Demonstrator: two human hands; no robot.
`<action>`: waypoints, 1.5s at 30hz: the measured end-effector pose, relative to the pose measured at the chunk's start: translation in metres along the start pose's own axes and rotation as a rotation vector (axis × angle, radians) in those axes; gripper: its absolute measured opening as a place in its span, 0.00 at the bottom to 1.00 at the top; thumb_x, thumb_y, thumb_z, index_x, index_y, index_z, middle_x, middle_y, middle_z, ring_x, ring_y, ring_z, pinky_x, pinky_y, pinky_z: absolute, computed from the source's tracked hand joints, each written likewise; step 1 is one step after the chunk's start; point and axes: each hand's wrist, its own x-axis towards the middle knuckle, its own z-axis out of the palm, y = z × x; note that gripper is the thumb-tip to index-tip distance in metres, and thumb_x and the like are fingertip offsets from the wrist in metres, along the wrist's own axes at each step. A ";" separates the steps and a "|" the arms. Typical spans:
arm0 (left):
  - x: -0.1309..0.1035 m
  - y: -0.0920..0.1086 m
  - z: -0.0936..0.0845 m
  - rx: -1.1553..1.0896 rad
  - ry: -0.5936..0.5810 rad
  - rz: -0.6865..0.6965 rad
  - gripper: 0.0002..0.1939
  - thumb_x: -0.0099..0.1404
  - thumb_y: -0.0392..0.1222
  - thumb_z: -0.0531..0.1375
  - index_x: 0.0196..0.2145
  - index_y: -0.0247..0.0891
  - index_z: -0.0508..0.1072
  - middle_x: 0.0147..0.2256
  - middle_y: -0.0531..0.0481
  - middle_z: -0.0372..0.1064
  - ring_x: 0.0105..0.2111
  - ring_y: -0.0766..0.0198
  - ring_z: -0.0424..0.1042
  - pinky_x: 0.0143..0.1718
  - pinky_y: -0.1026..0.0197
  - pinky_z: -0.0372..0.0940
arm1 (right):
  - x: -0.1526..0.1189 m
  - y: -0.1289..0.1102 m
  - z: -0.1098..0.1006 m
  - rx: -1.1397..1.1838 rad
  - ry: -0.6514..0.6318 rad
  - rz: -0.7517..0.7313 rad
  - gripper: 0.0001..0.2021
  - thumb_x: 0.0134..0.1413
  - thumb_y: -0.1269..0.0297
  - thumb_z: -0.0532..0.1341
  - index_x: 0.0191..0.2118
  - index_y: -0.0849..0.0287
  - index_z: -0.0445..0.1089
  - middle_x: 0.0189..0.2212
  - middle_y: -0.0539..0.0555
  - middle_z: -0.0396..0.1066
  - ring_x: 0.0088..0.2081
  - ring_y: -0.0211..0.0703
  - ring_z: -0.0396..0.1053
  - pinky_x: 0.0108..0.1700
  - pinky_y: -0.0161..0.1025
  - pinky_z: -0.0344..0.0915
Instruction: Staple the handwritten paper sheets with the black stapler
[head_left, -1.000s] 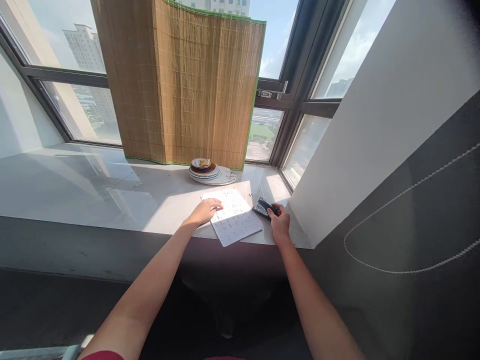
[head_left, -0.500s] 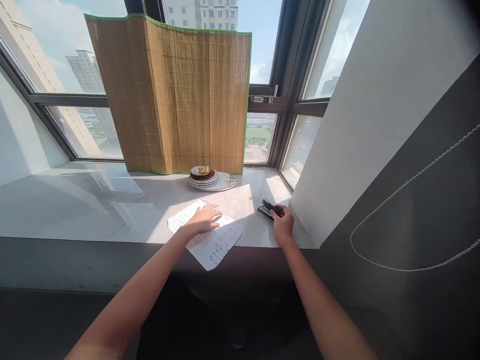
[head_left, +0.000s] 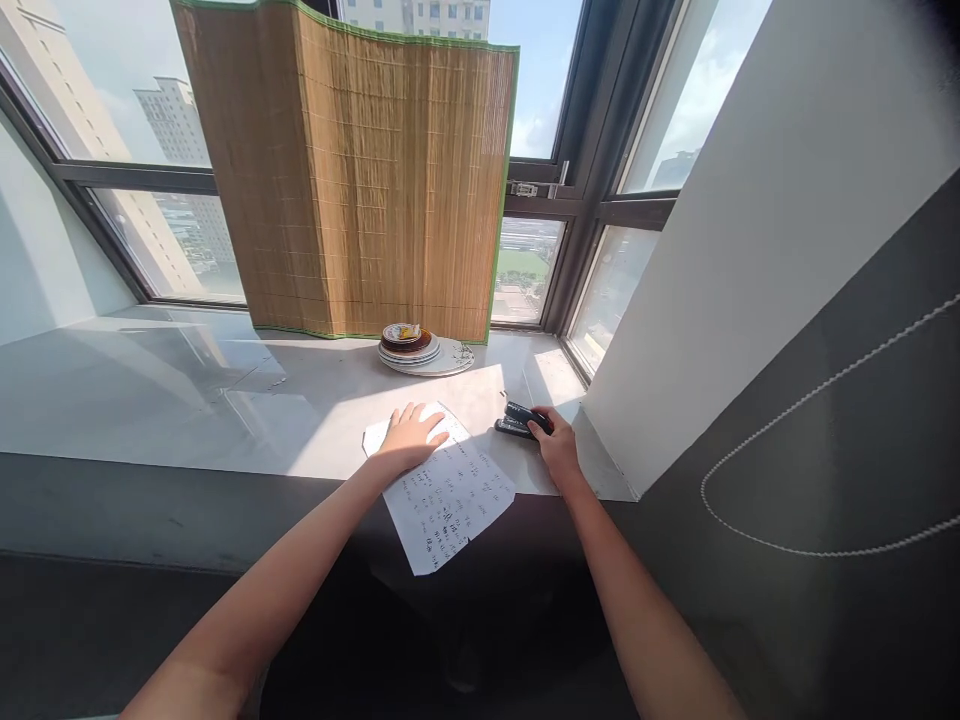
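My left hand (head_left: 409, 438) lies flat with fingers spread on the upper left part of a white sheet of paper (head_left: 457, 495) covered in handwriting. The sheet rests at an angle on the windowsill, and its lower corner hangs over the front edge. To the right, my right hand (head_left: 556, 445) grips the back end of a black stapler (head_left: 519, 420). The stapler's front points left, toward the paper but apart from it. My fingers hide its rear.
Behind the paper stands a stack of plates (head_left: 409, 352) on the sill (head_left: 322, 385). A bamboo mat (head_left: 375, 180) leans upright against the window. A slanted white wall (head_left: 690, 270) bounds the right side, with a beaded cord (head_left: 780, 430) hanging beyond it.
The paper has shifted right and toward me, turning slightly. My left fingers have spread flatter on it. My right hand has brought the stapler left and turned it more sideways.
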 end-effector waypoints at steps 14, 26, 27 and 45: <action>0.034 0.017 0.002 -0.145 -0.042 0.219 0.26 0.70 0.55 0.62 0.63 0.50 0.76 0.64 0.40 0.64 0.61 0.35 0.66 0.64 0.35 0.58 | -0.002 -0.014 0.010 -0.033 -0.268 -0.122 0.15 0.58 0.54 0.64 0.48 0.52 0.77 0.42 0.53 0.79 0.43 0.52 0.74 0.51 0.48 0.68; 0.058 0.049 0.011 -0.207 -0.001 0.455 0.18 0.66 0.50 0.70 0.52 0.45 0.80 0.55 0.43 0.71 0.57 0.46 0.69 0.58 0.47 0.65 | -0.004 -0.014 0.009 -0.030 -0.278 -0.221 0.14 0.61 0.58 0.63 0.50 0.53 0.77 0.45 0.54 0.79 0.47 0.52 0.74 0.53 0.49 0.70; 0.056 0.050 0.013 -0.167 0.067 0.424 0.20 0.65 0.51 0.71 0.52 0.45 0.79 0.56 0.42 0.71 0.57 0.45 0.68 0.58 0.46 0.65 | -0.005 -0.015 0.010 -0.027 -0.277 -0.242 0.14 0.62 0.59 0.62 0.51 0.53 0.78 0.46 0.55 0.79 0.48 0.52 0.74 0.54 0.49 0.70; 0.003 0.040 0.009 -0.059 -0.142 0.423 0.25 0.79 0.50 0.53 0.71 0.56 0.67 0.76 0.50 0.51 0.77 0.43 0.42 0.75 0.32 0.35 | 0.006 -0.020 0.020 -0.121 -0.330 -0.376 0.21 0.62 0.68 0.59 0.58 0.52 0.78 0.45 0.56 0.74 0.48 0.50 0.74 0.54 0.48 0.72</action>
